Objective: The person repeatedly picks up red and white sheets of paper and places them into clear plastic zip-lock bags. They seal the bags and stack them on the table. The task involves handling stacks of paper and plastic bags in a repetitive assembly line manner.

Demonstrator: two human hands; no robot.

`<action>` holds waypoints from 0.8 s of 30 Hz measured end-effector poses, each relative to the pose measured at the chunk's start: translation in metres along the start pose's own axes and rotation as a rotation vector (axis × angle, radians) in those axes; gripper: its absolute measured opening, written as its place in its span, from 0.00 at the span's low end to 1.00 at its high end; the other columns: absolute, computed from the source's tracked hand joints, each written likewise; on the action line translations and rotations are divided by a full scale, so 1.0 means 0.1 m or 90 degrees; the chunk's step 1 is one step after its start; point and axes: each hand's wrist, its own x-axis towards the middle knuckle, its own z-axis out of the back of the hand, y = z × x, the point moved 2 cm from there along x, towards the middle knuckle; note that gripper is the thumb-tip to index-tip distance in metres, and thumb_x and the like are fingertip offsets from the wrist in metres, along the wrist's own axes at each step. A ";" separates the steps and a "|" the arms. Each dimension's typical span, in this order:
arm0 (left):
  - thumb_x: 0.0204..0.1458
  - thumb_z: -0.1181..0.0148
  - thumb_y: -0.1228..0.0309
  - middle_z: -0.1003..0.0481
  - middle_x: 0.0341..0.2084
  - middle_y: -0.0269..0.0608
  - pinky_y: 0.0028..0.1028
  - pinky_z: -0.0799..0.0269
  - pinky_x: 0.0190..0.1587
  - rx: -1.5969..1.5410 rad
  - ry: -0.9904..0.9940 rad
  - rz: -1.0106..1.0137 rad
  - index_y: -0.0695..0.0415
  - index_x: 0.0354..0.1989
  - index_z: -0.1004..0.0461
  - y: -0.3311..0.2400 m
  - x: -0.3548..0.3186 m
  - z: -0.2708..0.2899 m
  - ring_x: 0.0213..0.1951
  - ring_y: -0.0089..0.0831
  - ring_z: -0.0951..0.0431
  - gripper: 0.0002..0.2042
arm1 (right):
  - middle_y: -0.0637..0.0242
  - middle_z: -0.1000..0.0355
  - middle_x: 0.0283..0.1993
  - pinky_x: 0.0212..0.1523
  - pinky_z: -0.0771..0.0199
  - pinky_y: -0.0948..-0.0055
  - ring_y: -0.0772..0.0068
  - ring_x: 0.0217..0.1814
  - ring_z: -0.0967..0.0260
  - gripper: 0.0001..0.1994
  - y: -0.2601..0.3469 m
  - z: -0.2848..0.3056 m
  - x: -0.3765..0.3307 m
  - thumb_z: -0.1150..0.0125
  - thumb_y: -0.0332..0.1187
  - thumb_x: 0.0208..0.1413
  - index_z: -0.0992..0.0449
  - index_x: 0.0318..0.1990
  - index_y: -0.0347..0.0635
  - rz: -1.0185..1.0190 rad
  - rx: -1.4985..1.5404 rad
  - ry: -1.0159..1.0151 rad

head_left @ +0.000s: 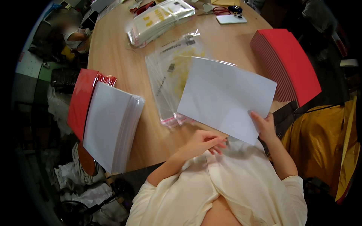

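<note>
While the person is sitting at the round wooden table, things are lying all around. At the far left edge, a red stack is lying under a thick white stack of sheets. Next comes a pile of clear bags with yellow patches showing inside and a red strip at the near end. Farther back, a wrapped bundle with yellow marks is resting.

The left hand is curling just under the near edge of the white sheet, fingers close together, touching it or nearly so; I cannot tell if they are pinching it. The sheet is hanging above the table's near edge, its long side running from left to right and tipping down to the right. The right hand is clamping the sheet's near right corner, thumb on top, so it is holding tighter.

At the far right, a tall red stack is leaning. A white phone is lying far back.
</note>
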 end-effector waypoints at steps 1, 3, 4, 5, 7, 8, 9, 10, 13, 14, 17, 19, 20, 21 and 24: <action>0.56 0.40 0.71 0.20 0.34 0.43 0.24 0.25 0.34 0.109 -0.094 -0.143 0.64 0.45 0.23 -0.13 -0.03 0.15 0.34 0.28 0.19 0.11 | 0.63 0.24 0.39 0.39 0.27 0.75 0.77 0.38 0.28 0.11 0.20 0.04 0.09 0.38 0.29 0.57 0.24 0.42 0.29 0.053 -0.043 0.037; 0.45 0.31 0.75 0.20 0.37 0.44 0.25 0.26 0.37 0.441 -0.353 -0.452 0.62 0.47 0.25 -0.51 -0.12 0.47 0.35 0.32 0.20 0.19 | 0.67 0.23 0.36 0.37 0.28 0.78 0.80 0.36 0.28 0.09 0.72 -0.01 0.19 0.38 0.29 0.57 0.22 0.40 0.32 0.078 -0.125 0.097; 0.42 0.28 0.73 0.22 0.40 0.46 0.29 0.26 0.43 0.587 -0.487 -0.740 0.59 0.51 0.27 -0.89 -0.12 0.62 0.39 0.38 0.21 0.24 | 0.68 0.23 0.35 0.36 0.28 0.78 0.80 0.35 0.28 0.09 0.95 0.03 0.29 0.37 0.30 0.57 0.22 0.40 0.32 0.134 -0.184 0.182; 0.42 0.28 0.71 0.22 0.41 0.46 0.31 0.27 0.44 0.718 -0.586 -0.793 0.59 0.53 0.28 -1.28 -0.17 0.64 0.41 0.41 0.22 0.26 | 0.69 0.23 0.35 0.35 0.28 0.78 0.80 0.34 0.28 0.09 1.29 -0.06 0.31 0.37 0.31 0.57 0.22 0.41 0.33 0.167 -0.255 0.215; 0.43 0.28 0.68 0.23 0.41 0.46 0.31 0.28 0.45 0.848 -0.634 -0.810 0.58 0.54 0.29 -1.75 -0.28 0.65 0.42 0.41 0.22 0.28 | 0.71 0.24 0.34 0.37 0.28 0.79 0.82 0.35 0.29 0.09 1.88 -0.21 0.39 0.37 0.30 0.57 0.22 0.42 0.34 0.188 -0.435 0.237; 0.42 0.28 0.67 0.22 0.39 0.45 0.30 0.28 0.44 0.835 -0.572 -0.789 0.58 0.54 0.29 -1.92 -0.27 0.67 0.41 0.38 0.22 0.28 | 0.73 0.24 0.34 0.37 0.28 0.79 0.84 0.35 0.30 0.10 2.17 -0.29 0.46 0.37 0.31 0.57 0.22 0.43 0.34 0.359 -0.497 0.310; 0.42 0.27 0.66 0.22 0.37 0.44 0.29 0.28 0.43 0.826 -0.517 -0.762 0.58 0.54 0.28 -2.03 -0.32 0.68 0.40 0.36 0.21 0.28 | 0.73 0.24 0.34 0.38 0.28 0.79 0.85 0.37 0.30 0.11 2.41 -0.35 0.58 0.36 0.31 0.56 0.23 0.43 0.33 0.331 -0.523 0.353; 0.43 0.27 0.66 0.22 0.34 0.42 0.28 0.28 0.42 0.770 -0.446 -0.679 0.60 0.53 0.27 -2.09 -0.34 0.73 0.38 0.32 0.22 0.27 | 0.72 0.25 0.34 0.40 0.28 0.79 0.85 0.38 0.31 0.12 2.70 -0.51 0.61 0.35 0.32 0.55 0.23 0.43 0.33 0.305 -0.562 0.379; 0.45 0.28 0.64 0.22 0.27 0.35 0.24 0.29 0.36 0.559 -0.314 -0.522 0.63 0.47 0.24 -2.12 -0.31 0.91 0.33 0.21 0.24 0.22 | 0.77 0.26 0.29 0.35 0.30 0.82 0.90 0.33 0.34 0.10 3.29 -0.99 0.66 0.35 0.30 0.56 0.22 0.42 0.35 0.407 -0.700 0.455; 0.47 0.28 0.64 0.23 0.25 0.33 0.24 0.30 0.34 0.465 -0.328 -0.523 0.64 0.45 0.23 -2.03 -0.28 1.00 0.31 0.19 0.26 0.20 | 0.76 0.27 0.29 0.35 0.30 0.82 0.90 0.32 0.34 0.12 3.38 -1.14 0.71 0.37 0.32 0.57 0.23 0.45 0.35 0.426 -0.689 0.469; 0.51 0.31 0.64 0.25 0.23 0.28 0.22 0.33 0.30 0.299 -0.391 -0.624 0.65 0.38 0.21 -1.84 -0.26 1.01 0.27 0.16 0.30 0.15 | 0.74 0.27 0.27 0.34 0.30 0.82 0.88 0.30 0.32 0.22 3.60 -1.38 0.78 0.42 0.42 0.60 0.29 0.54 0.32 0.424 -0.574 0.514; 0.53 0.33 0.65 0.26 0.23 0.27 0.21 0.34 0.28 0.231 -0.421 -0.689 0.65 0.36 0.21 -1.73 -0.25 1.01 0.27 0.15 0.31 0.13 | 0.71 0.26 0.27 0.34 0.30 0.82 0.85 0.30 0.30 0.35 3.71 -1.35 0.69 0.45 0.54 0.60 0.37 0.62 0.30 0.352 -0.397 0.553; 0.53 0.33 0.66 0.26 0.23 0.27 0.21 0.35 0.28 0.208 -0.446 -0.699 0.65 0.35 0.21 -1.65 -0.32 1.04 0.26 0.15 0.31 0.12 | 0.59 0.33 0.46 0.45 0.30 0.67 0.68 0.49 0.35 0.51 3.52 -1.33 0.79 0.48 0.69 0.45 0.47 0.67 0.33 0.427 -0.302 0.590; 0.54 0.34 0.67 0.26 0.23 0.27 0.20 0.35 0.28 0.179 -0.464 -0.710 0.64 0.34 0.21 -1.59 -0.37 1.06 0.26 0.15 0.32 0.11 | 0.46 0.40 0.66 0.57 0.30 0.52 0.51 0.67 0.40 0.67 3.35 -1.30 0.87 0.51 0.84 0.31 0.57 0.71 0.37 0.500 -0.214 0.624; 0.54 0.35 0.67 0.25 0.24 0.28 0.19 0.35 0.29 0.099 -0.465 -0.766 0.64 0.34 0.22 -1.48 -0.41 1.10 0.27 0.14 0.31 0.11 | 0.55 0.43 0.67 0.65 0.40 0.60 0.65 0.71 0.48 0.61 2.43 -1.18 1.19 0.22 0.56 0.35 0.55 0.71 0.37 0.457 -0.019 0.574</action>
